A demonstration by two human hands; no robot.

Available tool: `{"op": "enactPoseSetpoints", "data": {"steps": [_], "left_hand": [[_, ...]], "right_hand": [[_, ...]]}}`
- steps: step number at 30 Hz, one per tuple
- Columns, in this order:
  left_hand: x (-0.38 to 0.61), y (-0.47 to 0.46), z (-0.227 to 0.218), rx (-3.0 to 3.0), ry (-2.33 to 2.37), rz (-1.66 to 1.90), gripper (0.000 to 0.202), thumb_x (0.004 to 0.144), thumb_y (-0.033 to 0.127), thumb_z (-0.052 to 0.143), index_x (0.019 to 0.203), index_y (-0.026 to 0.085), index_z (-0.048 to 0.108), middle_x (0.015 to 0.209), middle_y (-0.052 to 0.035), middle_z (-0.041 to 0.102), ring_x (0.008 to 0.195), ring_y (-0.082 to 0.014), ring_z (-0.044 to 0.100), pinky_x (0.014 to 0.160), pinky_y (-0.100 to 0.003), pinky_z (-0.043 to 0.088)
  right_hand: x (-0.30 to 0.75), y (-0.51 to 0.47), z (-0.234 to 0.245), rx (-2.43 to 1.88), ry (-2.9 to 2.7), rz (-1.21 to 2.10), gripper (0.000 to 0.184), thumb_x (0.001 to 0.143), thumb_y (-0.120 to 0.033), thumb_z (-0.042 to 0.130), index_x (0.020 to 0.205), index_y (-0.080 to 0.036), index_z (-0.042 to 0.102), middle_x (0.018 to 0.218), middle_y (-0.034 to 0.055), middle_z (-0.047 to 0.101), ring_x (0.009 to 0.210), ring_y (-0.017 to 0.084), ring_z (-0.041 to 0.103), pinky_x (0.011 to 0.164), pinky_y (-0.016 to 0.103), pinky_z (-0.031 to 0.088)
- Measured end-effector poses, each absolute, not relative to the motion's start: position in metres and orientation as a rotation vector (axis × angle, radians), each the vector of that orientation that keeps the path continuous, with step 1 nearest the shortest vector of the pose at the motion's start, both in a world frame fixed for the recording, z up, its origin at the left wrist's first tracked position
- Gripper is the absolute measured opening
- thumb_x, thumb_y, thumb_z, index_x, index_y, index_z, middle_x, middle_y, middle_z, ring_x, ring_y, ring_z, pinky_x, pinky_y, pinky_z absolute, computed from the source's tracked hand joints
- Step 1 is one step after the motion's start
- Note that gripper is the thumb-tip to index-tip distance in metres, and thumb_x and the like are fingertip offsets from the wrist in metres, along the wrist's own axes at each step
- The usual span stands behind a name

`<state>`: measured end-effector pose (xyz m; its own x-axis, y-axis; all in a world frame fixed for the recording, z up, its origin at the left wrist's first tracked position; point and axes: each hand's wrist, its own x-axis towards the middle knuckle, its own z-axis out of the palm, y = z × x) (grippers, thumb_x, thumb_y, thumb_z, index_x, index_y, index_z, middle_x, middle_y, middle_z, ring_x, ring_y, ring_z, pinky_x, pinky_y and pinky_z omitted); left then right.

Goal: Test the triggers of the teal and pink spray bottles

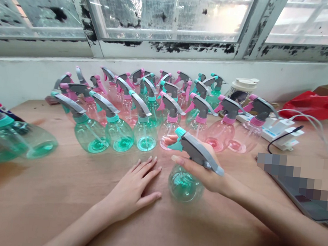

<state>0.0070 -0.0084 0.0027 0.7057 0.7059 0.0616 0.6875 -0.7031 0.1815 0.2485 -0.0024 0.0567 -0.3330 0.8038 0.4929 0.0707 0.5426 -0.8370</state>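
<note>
A right hand [205,173] clasps a green spray bottle [186,181] by its neck above the tabletop [57,205], apparently adding it to the rows [159,111]; the left hand [134,186] lies flat, its grip empty. Setting it upright seems next.

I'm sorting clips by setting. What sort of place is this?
Probably a small assembly workshop: dozens of green and pink plastic spray bottles are massed on a wooden worktable below a grimy, peeling window.
</note>
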Motion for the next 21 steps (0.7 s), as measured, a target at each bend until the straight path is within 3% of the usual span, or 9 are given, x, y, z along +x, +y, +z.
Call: {"op": "enactPoseSetpoints", "data": {"steps": [10, 15, 21], "left_hand": [[0.006, -0.008, 0.001, 2.787, 1.142, 0.179, 0.062, 0.098, 0.057, 0.047, 0.149, 0.021, 0.04, 0.157, -0.0119, 0.032, 0.146, -0.031, 0.026, 0.117, -0.055, 0.023], [0.006, -0.008, 0.003, 2.777, 1.14, 0.182, 0.063, 0.098, 0.058, 0.047, 0.148, 0.02, 0.042, 0.157, -0.0127, 0.032, 0.145, -0.031, 0.027, 0.117, -0.054, 0.022], [0.007, -0.008, 0.003, 2.778, 1.145, 0.181, 0.063, 0.098, 0.059, 0.046, 0.148, 0.02, 0.041, 0.157, -0.012, 0.033, 0.145, -0.0306, 0.027, 0.117, -0.053, 0.023]], "right_hand": [[0.247, -0.003, 0.06, -0.679, -1.723, 0.964, 0.027, 0.088, -0.024, 0.063, 0.115, -0.023, 0.058, 0.108, 0.0039, 0.067, 0.089, 0.017, 0.068, 0.084, 0.036, 0.058], [0.25, -0.006, 0.067, -0.768, -1.801, 0.782, 0.005, 0.09, -0.024, 0.06, 0.094, -0.021, 0.062, 0.071, -0.0027, 0.06, 0.059, 0.012, 0.057, 0.058, 0.027, 0.051], [0.25, -0.004, 0.066, -0.788, -1.82, 0.741, 0.016, 0.093, -0.029, 0.058, 0.079, -0.021, 0.057, 0.074, -0.0017, 0.057, 0.065, 0.012, 0.056, 0.057, 0.026, 0.046]]}}
